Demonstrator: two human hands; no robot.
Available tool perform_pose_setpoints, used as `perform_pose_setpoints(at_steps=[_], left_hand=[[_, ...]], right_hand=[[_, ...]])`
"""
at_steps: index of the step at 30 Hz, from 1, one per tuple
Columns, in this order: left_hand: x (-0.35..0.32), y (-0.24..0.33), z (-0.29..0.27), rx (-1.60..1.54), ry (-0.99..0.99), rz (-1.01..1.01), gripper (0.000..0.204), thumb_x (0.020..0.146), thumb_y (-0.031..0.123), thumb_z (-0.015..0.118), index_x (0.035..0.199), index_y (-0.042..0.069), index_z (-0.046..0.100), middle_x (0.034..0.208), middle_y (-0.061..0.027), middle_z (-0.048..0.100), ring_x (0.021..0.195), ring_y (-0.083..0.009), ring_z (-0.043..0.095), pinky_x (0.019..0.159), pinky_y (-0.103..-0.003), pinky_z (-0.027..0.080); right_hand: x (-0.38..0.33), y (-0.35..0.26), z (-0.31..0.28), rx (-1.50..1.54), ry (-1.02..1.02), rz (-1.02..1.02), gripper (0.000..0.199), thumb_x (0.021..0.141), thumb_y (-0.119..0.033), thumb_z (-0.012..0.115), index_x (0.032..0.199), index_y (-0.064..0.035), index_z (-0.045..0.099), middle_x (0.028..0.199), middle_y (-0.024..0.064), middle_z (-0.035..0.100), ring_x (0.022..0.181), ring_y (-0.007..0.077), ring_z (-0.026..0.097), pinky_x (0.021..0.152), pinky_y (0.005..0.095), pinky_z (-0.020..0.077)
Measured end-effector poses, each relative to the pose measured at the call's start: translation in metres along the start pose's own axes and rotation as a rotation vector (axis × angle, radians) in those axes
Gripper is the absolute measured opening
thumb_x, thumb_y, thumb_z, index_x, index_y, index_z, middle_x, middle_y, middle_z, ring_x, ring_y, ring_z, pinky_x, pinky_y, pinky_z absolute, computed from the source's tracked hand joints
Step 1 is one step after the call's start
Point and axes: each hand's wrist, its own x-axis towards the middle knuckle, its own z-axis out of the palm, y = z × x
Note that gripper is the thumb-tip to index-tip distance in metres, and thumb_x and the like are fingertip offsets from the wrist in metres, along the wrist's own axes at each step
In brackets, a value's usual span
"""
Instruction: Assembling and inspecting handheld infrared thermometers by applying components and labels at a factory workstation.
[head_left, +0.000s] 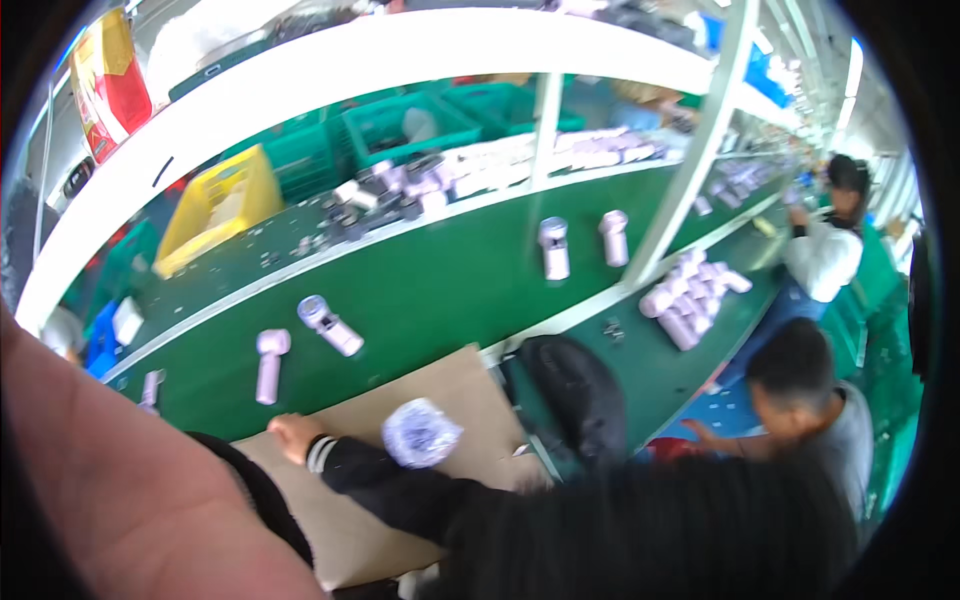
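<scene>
Very large and close, my left hand point(130, 480) fills the lower left; its palm or wrist shows, and its fingers are out of the picture. My right hand is not in view. Beyond my left hand, a green conveyor belt point(420, 310) carries several lilac handheld devices, each with a round head and a straight handle. A lilac device point(268, 368) lies nearest, with another lilac device point(330, 325) beside it. Another person's hand point(295, 437), in a black sleeve with white cuff stripes, rests at the edge of brown cardboard point(350, 530). A clear-wrapped, bluish round bundle point(420, 433) sits on that cardboard.
Dark hair point(650, 530) of a person fills the lower middle. A black bag point(575, 390) and a lilac pile point(690, 300) lie to the right. Two co-workers point(805, 400) sit beyond. A yellow crate point(220, 205), green crates point(410, 125) and white posts point(700, 150) stand behind the belt.
</scene>
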Motion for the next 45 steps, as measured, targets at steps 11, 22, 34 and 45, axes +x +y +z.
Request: perform_pose_setpoints(at_steps=[11,22,34,45], left_hand=[[-0.061,0.001,0.019,-0.144,-0.036,0.027,0.051,0.088,0.032,0.055,0.124,-0.002,0.044,0.121,-0.0187,0.05,0.106,-0.03,0.051,0.099,-0.041,0.036],[-0.082,0.005,-0.029,-0.149,-0.203,-0.064,0.052,0.088,0.031,0.055,0.126,-0.003,0.043,0.123,-0.0196,0.048,0.108,-0.0305,0.05,0.099,-0.042,0.036],[-0.068,0.058,-0.044,-0.31,-0.438,-0.278,0.054,0.088,0.03,0.055,0.127,-0.004,0.041,0.126,-0.0205,0.047,0.11,-0.0311,0.049,0.098,-0.043,0.036],[-0.048,0.047,-0.064,-0.365,-0.499,-0.255,0.055,0.088,0.029,0.055,0.129,-0.005,0.039,0.128,-0.0214,0.046,0.112,-0.0317,0.048,0.098,-0.044,0.036]], right_hand=[[-0.001,0.022,0.005,-0.032,0.075,-0.129,0.01,0.076,-0.003,0.053,0.081,-0.0091,0.048,0.076,0.0065,0.056,0.071,0.0274,0.053,0.067,0.0353,0.0433],[-0.009,0.017,0.01,-0.033,0.116,-0.117,0.007,0.076,-0.003,0.052,0.077,-0.0086,0.049,0.074,0.0076,0.056,0.07,0.0282,0.053,0.066,0.0368,0.0424],[-0.002,0.012,0.006,-0.065,0.122,-0.117,0.004,0.075,-0.005,0.054,0.074,-0.0087,0.054,0.073,0.0068,0.058,0.072,0.0278,0.054,0.069,0.035,0.0429],[-0.01,0.007,0.01,-0.091,0.07,-0.108,0.004,0.076,-0.005,0.055,0.075,-0.0089,0.053,0.074,0.0061,0.058,0.073,0.0268,0.055,0.071,0.0337,0.0435]])
